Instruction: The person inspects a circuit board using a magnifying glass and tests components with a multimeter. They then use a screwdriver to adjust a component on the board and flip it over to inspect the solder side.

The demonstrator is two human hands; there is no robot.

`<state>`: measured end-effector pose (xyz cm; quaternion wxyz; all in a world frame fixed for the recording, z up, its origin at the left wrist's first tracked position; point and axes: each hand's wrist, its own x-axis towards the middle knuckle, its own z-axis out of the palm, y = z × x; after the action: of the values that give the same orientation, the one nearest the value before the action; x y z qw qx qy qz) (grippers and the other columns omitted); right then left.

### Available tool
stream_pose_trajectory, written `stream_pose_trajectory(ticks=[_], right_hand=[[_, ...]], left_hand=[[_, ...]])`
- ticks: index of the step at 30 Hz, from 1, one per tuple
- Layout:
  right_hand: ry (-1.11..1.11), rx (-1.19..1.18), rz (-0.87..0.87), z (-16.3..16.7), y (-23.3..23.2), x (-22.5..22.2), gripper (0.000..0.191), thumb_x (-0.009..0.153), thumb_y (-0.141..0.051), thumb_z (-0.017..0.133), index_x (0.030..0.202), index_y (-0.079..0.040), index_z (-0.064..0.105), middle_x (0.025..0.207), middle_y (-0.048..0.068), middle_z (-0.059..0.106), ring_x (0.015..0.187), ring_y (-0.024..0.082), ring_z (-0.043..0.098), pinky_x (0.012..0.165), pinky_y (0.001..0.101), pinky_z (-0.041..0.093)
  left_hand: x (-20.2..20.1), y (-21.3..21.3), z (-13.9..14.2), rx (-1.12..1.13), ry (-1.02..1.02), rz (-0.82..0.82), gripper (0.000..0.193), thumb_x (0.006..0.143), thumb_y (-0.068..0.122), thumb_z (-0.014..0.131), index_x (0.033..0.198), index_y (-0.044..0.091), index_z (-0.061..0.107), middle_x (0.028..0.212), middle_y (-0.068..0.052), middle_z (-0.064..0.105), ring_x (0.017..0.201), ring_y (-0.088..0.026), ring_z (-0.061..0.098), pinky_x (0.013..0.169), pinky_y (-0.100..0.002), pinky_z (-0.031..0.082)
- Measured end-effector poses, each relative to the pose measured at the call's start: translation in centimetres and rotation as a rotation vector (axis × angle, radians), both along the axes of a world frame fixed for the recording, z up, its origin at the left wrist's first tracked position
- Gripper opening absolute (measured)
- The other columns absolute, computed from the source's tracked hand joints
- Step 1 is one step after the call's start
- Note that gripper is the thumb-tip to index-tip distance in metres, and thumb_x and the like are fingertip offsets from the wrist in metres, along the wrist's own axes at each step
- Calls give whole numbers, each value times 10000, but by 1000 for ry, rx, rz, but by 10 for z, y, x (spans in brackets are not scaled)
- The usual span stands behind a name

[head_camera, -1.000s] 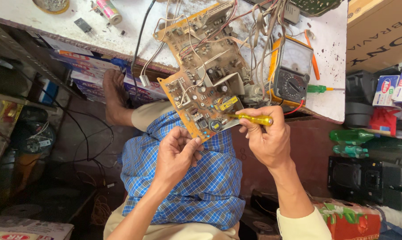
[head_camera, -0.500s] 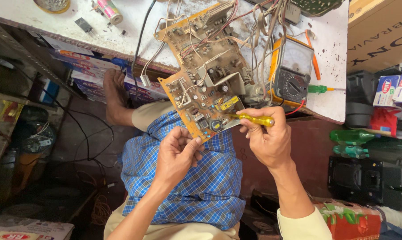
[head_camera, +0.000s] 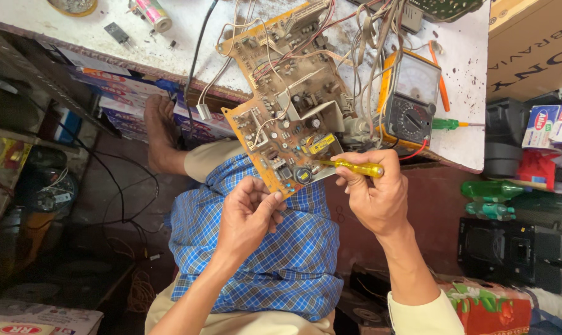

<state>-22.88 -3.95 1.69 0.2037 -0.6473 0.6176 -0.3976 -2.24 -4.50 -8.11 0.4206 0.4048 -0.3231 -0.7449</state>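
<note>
Gripping circuit board [head_camera: 285, 121] edge w/ left hand [head_camera: 247, 217], right hand [head_camera: 373, 197] fingers clamped on yellow screwdriver [head_camera: 355, 167]: tip may slip, scratching components.

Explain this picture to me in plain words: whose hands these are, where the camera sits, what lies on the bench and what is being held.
There is no machine here, just a person working with bare hands. The single picture comes from a camera on that person's head, looking down over their lap and checked blue cloth.

The left hand grips the lower edge of a brown circuit board, which leans from the white bench towards the lap. The right hand holds a yellow-handled screwdriver with its tip at the board's parts.

On the bench lie a yellow multimeter, a tangle of wires and a green-handled screwdriver.
</note>
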Motion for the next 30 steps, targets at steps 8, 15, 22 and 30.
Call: stream_pose_trajectory(ticks=[8, 15, 22, 30], right_hand=[[8, 13, -23, 0, -1, 2, 245, 1014, -63, 692, 1094, -27, 463, 1041, 125, 783, 707, 111, 713, 575, 232, 560], [-84, -5, 5, -1, -2, -2, 251, 1026, -51, 675, 1110, -17, 441, 1073, 158, 769, 709, 121, 699, 587, 238, 562], [-68, -17, 16, -1, -1, -3, 247, 1027, -45, 673, 1106, -19, 441, 1066, 160, 770, 716, 123, 700, 591, 236, 564], [-14, 15, -5, 0, -1, -2, 248, 1022, -60, 679, 1097, -26, 445, 1047, 139, 780, 703, 115, 706, 575, 231, 560]], left_hand=[[0, 0, 0, -1, -12, 1, 111, 955, 91, 672, 965, 24, 585, 762, -75, 718, 571, -90, 642, 448, -236, 514], [-1, 0, -1, 7, -7, -4, 112, 953, 89, 677, 963, 24, 586, 765, -74, 721, 569, -89, 639, 448, -234, 509], [0, 1, 0, 13, 9, 1, 118, 950, 90, 677, 954, 27, 577, 762, -77, 717, 558, -88, 629, 440, -237, 507], [0, 1, 2, 9, 7, 3, 112, 951, 87, 678, 967, 22, 588, 764, -77, 716, 563, -89, 634, 444, -236, 509]])
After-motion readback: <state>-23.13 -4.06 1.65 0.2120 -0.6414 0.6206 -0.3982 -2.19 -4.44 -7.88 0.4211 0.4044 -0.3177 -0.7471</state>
